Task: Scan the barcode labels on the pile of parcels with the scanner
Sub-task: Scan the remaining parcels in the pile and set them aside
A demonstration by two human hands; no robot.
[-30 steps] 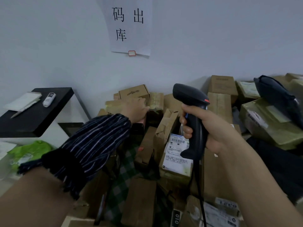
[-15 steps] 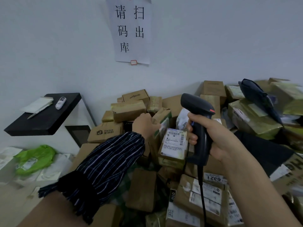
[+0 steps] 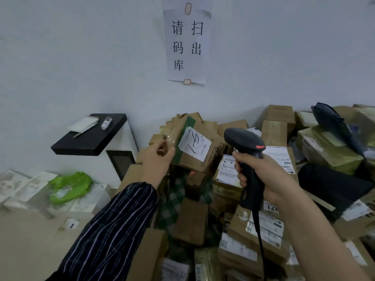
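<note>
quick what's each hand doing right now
Left hand: grips the edge of a labelled cardboard parcel.
Right hand: grips the scanner by its handle.

Pale wall, paper notice taped up; black shelf left, dim flat light

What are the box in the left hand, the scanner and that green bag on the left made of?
Box in the left hand: brown cardboard, matte, with green tape and a paper label. Scanner: black plastic judging by its moulded shape, slight sheen. Green bag: probably thin plastic film, crumpled and glossy.
</note>
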